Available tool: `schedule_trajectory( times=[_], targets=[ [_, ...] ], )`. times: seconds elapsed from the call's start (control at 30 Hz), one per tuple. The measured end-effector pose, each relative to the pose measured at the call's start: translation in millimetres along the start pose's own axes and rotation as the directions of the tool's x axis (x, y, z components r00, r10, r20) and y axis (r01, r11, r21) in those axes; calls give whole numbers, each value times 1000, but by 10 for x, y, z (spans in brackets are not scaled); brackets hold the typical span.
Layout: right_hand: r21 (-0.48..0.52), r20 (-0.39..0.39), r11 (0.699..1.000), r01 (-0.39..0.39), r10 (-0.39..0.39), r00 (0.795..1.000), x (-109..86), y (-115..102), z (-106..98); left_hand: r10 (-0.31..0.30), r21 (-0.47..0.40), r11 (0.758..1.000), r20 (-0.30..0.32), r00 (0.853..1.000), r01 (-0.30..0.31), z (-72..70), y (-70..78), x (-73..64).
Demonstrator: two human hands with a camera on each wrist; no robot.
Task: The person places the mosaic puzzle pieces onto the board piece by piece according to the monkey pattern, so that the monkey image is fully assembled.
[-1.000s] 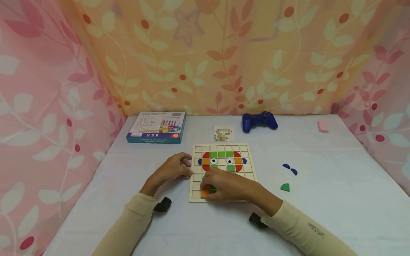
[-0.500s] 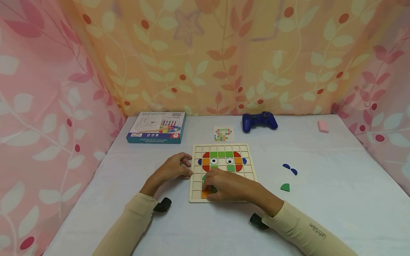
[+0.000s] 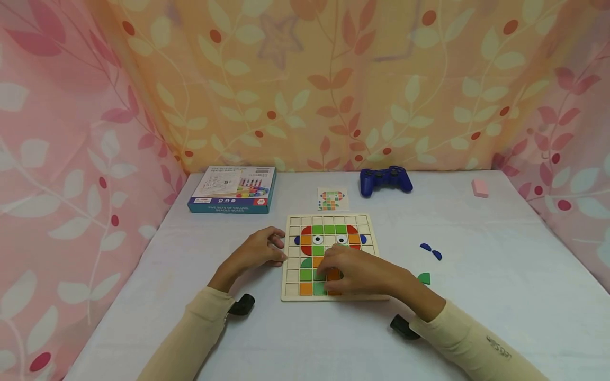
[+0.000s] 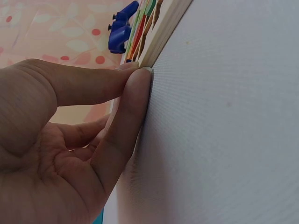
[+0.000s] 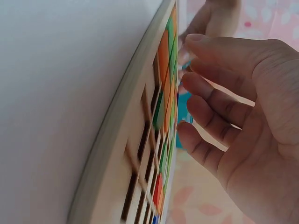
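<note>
A square wooden grid board (image 3: 292,276) lies on the white cloth, with red, green, orange and blue tiles and two eye pieces set in its cells. At its left edge, thumb and fingertip of my left hand (image 3: 259,247) pinch the rim, as the left wrist view shows. Just over the lower middle cells is my right hand (image 3: 356,271), fingers loosely bent and nothing between them; it hides part of the tiles. An orange square tile (image 3: 306,289) sits flat in the bottom row, beside a green one. In the right wrist view, my right fingers (image 5: 201,88) stand apart from the tiles.
Two blue half-round pieces (image 3: 437,255) and a green quarter-round piece (image 3: 424,278) lie right of the board. Behind it are a pattern card (image 3: 333,206), a blue game controller (image 3: 386,181) and a flat box (image 3: 232,198). A pink block (image 3: 480,188) lies far right.
My right hand has let go of the orange tile in the bottom row and moved right, uncovering the tiles at lower left. My left hand has stayed at the board's edge.
</note>
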State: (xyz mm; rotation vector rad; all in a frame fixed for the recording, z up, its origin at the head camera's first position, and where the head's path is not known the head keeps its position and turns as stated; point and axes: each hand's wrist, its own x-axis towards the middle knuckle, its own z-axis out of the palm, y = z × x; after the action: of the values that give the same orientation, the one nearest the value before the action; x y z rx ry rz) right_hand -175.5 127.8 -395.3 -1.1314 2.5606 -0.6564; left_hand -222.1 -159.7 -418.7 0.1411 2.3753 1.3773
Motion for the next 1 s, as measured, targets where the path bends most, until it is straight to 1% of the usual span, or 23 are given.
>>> schedule_trajectory(
  times=[0.2, 0.37, 0.47, 0.6, 0.8, 0.93, 1.0],
  targets=[
    [-2, -27, 997, -79, 79, 996, -196, 179, -71, 0, 11, 1000, -10, 1000, 0, -1, -10, 20],
    [12, -53, 993, -119, 120, 991, -413, 357, -135, 6, 22, 1000, -10, 1000, -5, -2, -25, 19],
    [7, -74, 988, -152, 152, 986, -546, 467, -170, 8, 19, 1000, -10, 1000, -8, 1, -19, 18],
    [14, -98, 978, -209, 209, 973, -728, 600, -220, 10, 17, 1000, -8, 1000, -10, 2, -17, 12],
    [15, -145, 973, -231, 231, 962, -1017, 765, -319, 5, 21, 1000, -10, 1000, -5, 1, -28, 25],
    [5, -169, 971, -238, 236, 957, -1183, 858, -354, 6, 17, 1000, -10, 1000, -5, 1, -28, 24],
    [4, -185, 968, -251, 247, 951, -1254, 898, -359, 5, 16, 1000, -12, 1000, -5, 2, -26, 24]
  ],
)
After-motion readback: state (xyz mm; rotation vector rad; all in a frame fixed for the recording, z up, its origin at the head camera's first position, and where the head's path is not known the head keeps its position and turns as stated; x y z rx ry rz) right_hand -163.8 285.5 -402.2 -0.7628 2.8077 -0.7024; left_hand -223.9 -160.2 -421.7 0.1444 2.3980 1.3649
